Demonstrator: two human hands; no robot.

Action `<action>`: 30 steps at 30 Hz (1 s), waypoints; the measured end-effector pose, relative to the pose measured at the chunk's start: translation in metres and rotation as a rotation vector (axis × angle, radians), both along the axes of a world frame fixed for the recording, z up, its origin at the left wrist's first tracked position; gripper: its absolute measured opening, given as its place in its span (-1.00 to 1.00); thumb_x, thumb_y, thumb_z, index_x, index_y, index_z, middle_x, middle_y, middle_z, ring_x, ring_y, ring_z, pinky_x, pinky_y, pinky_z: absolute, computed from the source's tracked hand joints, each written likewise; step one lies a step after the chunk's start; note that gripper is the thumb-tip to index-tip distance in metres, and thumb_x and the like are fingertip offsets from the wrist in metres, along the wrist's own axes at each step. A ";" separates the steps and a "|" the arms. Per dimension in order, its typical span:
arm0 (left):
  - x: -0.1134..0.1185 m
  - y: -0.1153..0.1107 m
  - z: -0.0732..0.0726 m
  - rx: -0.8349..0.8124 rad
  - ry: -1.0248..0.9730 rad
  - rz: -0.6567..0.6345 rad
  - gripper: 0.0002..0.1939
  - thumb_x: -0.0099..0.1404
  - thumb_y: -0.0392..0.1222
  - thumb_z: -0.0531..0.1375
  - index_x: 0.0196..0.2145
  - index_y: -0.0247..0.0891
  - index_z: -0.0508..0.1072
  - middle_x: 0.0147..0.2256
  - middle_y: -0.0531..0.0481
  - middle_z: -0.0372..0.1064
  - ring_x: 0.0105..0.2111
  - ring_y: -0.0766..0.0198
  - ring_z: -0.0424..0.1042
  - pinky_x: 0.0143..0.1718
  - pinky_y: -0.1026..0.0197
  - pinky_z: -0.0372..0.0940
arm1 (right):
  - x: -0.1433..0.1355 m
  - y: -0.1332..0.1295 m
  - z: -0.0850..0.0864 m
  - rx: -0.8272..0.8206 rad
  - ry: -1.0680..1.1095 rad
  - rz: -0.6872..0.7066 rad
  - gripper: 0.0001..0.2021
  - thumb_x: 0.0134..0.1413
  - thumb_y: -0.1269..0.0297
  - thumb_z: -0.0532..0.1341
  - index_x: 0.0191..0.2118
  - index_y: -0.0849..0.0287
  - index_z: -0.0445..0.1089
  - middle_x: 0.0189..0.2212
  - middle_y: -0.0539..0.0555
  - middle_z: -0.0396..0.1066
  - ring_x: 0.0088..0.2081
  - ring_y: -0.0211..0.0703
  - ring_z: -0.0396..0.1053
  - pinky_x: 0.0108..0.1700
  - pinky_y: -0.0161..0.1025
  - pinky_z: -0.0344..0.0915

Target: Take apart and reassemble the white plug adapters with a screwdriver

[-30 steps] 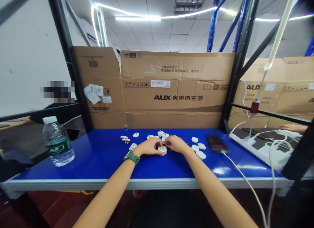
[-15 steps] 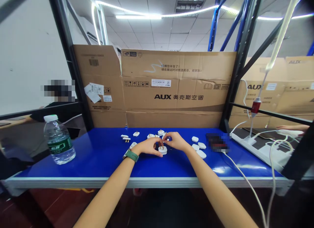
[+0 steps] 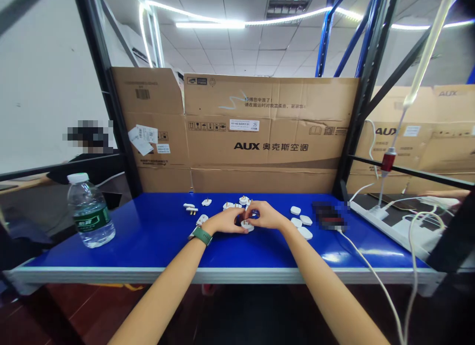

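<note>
white plug, just below the middle of the frame: both your hands now meet there. left of center, a loose plug lies untouched. your left hand is clamped on the white plug's left side, thumb at its near edge. your right hand has come nearer, its fingertips now at the plug; whether they pinch anything, you cannot tell. so both hands now attend to one piece. right of center, flat white pieces lie unchanged.
</note>
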State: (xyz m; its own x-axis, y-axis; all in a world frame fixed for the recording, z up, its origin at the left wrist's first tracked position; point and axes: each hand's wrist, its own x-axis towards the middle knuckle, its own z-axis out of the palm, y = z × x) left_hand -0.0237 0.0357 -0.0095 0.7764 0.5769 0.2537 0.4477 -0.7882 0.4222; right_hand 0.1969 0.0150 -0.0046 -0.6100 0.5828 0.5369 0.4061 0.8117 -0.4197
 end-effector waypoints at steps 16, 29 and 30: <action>0.005 -0.002 -0.002 0.031 -0.008 0.018 -0.56 0.15 0.08 0.37 -0.13 -0.24 0.45 -0.23 -0.05 0.50 -0.30 0.16 0.45 -0.28 0.21 0.28 | -0.004 -0.001 -0.004 0.023 -0.103 -0.045 -0.84 -0.10 0.51 0.31 -0.33 0.16 0.52 -0.29 0.06 0.53 -0.23 -0.14 0.44 -0.11 -0.25 0.30; 0.003 -0.002 -0.001 -0.011 0.021 0.068 -0.44 0.05 0.15 0.42 -0.12 -0.25 0.44 -0.20 -0.07 0.45 -0.26 0.13 0.42 -0.24 0.17 0.29 | -0.002 -0.001 0.006 -0.139 0.273 -0.043 -0.85 0.23 0.21 0.19 -0.20 0.14 0.43 -0.30 0.01 0.45 -0.33 -0.20 0.31 -0.22 -0.26 0.24; 0.002 -0.003 0.000 -0.018 0.017 0.060 -0.42 0.05 0.14 0.42 -0.08 -0.24 0.44 -0.17 -0.07 0.45 -0.25 0.13 0.42 -0.24 0.17 0.29 | -0.002 -0.001 0.007 -0.208 0.360 -0.023 -0.81 0.25 0.12 0.18 -0.19 0.13 0.39 -0.35 -0.01 0.40 -0.40 -0.23 0.24 -0.30 -0.29 0.21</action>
